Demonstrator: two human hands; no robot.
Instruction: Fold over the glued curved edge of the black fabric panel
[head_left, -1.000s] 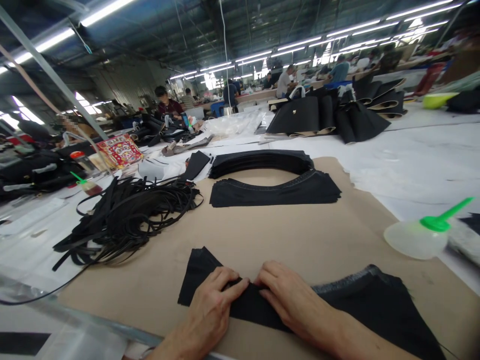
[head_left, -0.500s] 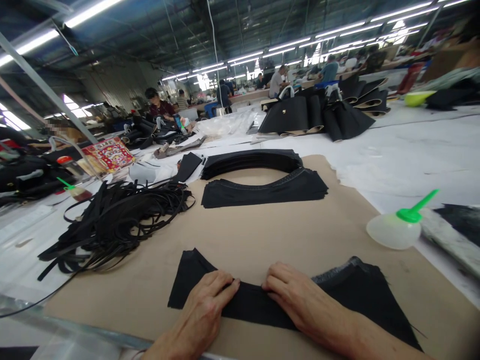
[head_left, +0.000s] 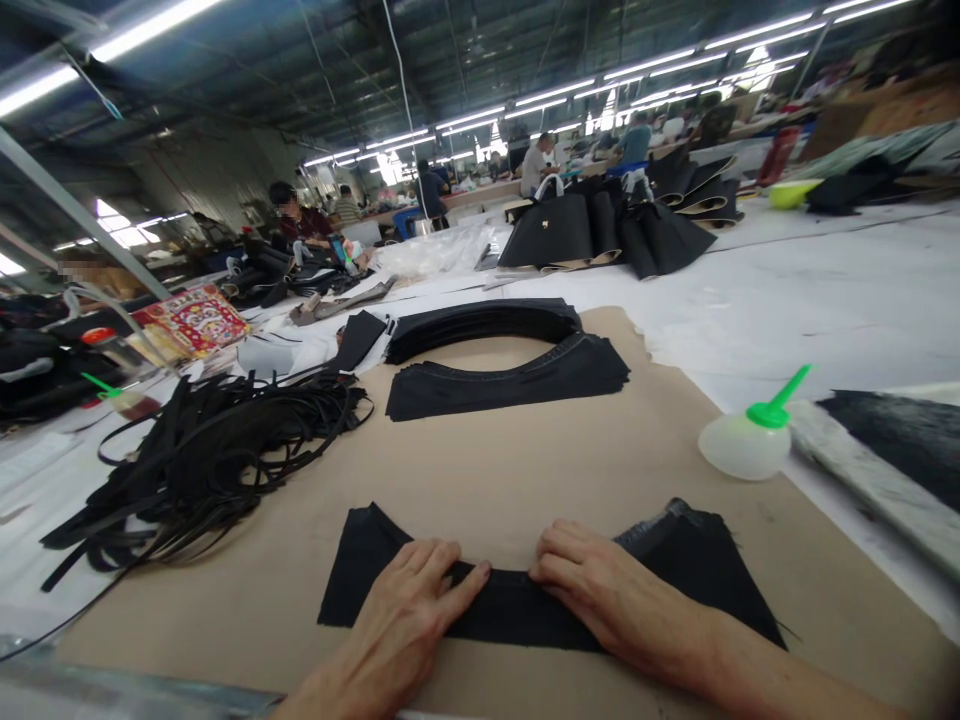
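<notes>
A curved black fabric piece (head_left: 517,610) lies at the near side of the brown board, its concave edge facing away from me. My left hand (head_left: 420,600) has its fingers and thumb closed on that edge, left of the middle. On the same edge, a little to the right, my right hand (head_left: 585,575) pinches the fabric with bent fingertips. Between the hands the edge looks folded over in a narrow strip. Toward the right end, the edge carries a greyish, shiny band. My palms and wrists cover parts of the cloth.
Behind lie a stack of curved black pieces (head_left: 480,325) and a nearer set (head_left: 510,380). A tangle of black strips (head_left: 225,460) sits at left. A squeeze bottle with green nozzle (head_left: 746,440) stands right, beside a pale slab (head_left: 862,470). Black bag parts (head_left: 555,235) and people are farther back.
The view has shifted slightly, so the background sits farther left. My left thumb has slid a little right along the fabric's edge; my right hand stays nearly in place.
</notes>
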